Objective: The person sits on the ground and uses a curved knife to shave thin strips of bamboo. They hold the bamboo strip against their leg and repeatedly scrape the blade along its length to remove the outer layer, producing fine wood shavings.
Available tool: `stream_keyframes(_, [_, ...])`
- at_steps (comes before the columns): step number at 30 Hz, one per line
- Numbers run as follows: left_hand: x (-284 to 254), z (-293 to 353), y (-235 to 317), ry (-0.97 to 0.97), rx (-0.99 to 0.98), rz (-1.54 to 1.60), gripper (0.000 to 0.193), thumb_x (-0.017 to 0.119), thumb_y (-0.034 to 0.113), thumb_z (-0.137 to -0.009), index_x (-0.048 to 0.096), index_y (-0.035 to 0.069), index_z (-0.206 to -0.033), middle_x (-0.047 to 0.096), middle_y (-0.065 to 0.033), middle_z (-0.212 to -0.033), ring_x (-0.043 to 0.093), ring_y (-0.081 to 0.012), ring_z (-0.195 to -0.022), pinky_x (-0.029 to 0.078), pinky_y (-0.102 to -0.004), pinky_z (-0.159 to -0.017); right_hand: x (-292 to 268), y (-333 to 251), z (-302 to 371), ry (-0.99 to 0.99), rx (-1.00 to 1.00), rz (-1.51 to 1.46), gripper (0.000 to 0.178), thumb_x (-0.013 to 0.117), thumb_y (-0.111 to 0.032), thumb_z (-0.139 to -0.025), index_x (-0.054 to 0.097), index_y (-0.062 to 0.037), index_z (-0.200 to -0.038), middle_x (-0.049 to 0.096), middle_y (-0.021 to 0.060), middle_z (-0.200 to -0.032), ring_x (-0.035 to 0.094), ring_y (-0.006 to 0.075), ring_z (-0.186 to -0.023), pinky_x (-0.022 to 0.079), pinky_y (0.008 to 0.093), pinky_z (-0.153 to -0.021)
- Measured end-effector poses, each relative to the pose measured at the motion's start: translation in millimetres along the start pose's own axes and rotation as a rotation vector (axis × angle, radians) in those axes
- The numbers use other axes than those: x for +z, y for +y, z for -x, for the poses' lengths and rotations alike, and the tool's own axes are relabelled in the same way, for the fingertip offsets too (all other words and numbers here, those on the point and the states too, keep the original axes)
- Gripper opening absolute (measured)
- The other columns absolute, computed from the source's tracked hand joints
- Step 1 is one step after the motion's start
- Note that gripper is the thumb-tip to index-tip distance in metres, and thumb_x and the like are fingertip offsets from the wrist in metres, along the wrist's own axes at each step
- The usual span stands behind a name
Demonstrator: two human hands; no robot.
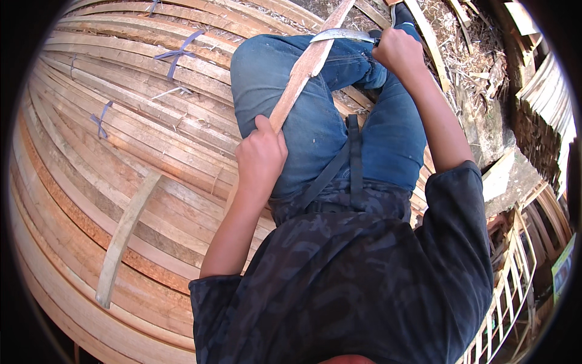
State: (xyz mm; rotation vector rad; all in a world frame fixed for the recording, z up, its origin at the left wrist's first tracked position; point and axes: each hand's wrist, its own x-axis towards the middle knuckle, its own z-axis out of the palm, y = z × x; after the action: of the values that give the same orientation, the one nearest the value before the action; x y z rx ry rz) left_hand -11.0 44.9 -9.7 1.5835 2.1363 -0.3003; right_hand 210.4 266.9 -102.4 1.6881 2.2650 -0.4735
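A long wooden strip (303, 71) with a rough, splintered stretch lies aslant over my left thigh. My left hand (262, 148) is closed round its near part, by the thigh. In my right hand (399, 51), above the right knee, is a knife with a curved metal blade (344, 35). The blade reaches leftward across the strip's far part and appears to touch it. My right fingers wrap the handle, most of which they hide.
Bundled wooden slats (121, 139) spread over the left side, some bound with purple ties (180, 53). A short loose slat (127, 239) lies across them. Wood shavings (473, 54) litter the ground at the far right. Stacked thin boards (548, 115) and a pale lattice frame (506, 291) stand on the right.
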Motion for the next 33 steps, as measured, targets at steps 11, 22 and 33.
stream_keyframes(11, [0, 1, 1, 0.002, -0.012, 0.016, 0.024, 0.064, 0.021, -0.088, 0.049, 0.002, -0.087, 0.065, -0.0182, -0.065, 0.069, -0.0345, -0.061, 0.055, -0.0439, -0.054, 33, 69, -73, -0.017, 0.215, -0.017, 0.042, 0.063, -0.033, -0.079, 0.071, 0.0003, -0.103, 0.069, 0.0266, -0.104, 0.067, 0.0416, -0.099, 0.054, 0.0486, -0.087])
stream_keyframes(22, [3, -5, 8, -0.008, -0.054, 0.041, 0.025, 0.062, 0.02, -0.088, 0.047, 0.001, -0.087, 0.064, -0.0182, -0.062, 0.069, -0.0337, -0.06, 0.056, -0.0416, -0.054, 40, 31, -68, -0.083, 0.241, -0.242, 0.044, 0.063, -0.031, -0.078, 0.069, 0.0035, -0.105, 0.067, 0.0286, -0.109, 0.064, 0.0423, -0.106, 0.051, 0.0481, -0.091])
stream_keyframes(33, [-2, -5, 6, -0.065, -0.033, 0.022, 0.029, 0.063, 0.024, -0.089, 0.046, 0.001, -0.09, 0.065, -0.0192, -0.065, 0.069, -0.0365, -0.063, 0.056, -0.0447, -0.057, -39, 110, -79, 0.046, 0.362, 0.027, 0.036, 0.059, -0.023, -0.081, 0.07, 0.0007, -0.105, 0.068, 0.0262, -0.106, 0.068, 0.039, -0.099, 0.055, 0.0466, -0.086])
